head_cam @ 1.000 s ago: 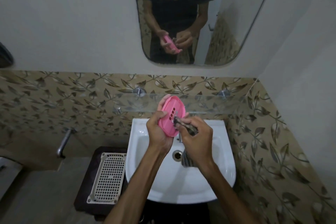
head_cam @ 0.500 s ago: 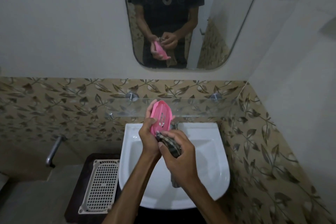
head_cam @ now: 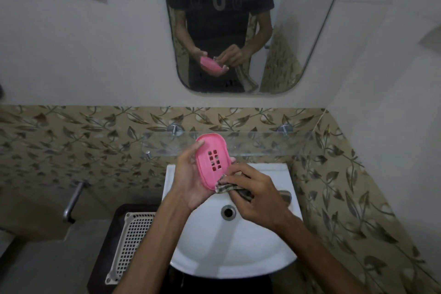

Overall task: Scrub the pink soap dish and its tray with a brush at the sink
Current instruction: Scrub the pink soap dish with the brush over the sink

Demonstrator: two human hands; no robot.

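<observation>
- At the centre of the frame, above the back rim of the white sink (head_cam: 229, 246), you hold the pink soap dish (head_cam: 212, 160) tilted with its slotted face toward you.
- Your left hand (head_cam: 191, 181) cradles the dish from the left, thumb on its upper edge, fingertips curling round the right side.
- Your right hand (head_cam: 253, 193) pinches a checked cloth (head_cam: 226, 187) and presses it against the dish's lower right edge.
- The drain (head_cam: 228, 212) sits just below both hands, in the middle of the basin.
- Behind the dish, a glass shelf (head_cam: 262, 143) runs across the leaf-patterned tiles (head_cam: 71, 141).
- At lower left, a white perforated tray (head_cam: 131, 246) lies on a dark worktop (head_cam: 105, 258) beside the sink.
- In the upper centre, the mirror (head_cam: 238, 31) reflects your torso and both hands with the dish.
</observation>
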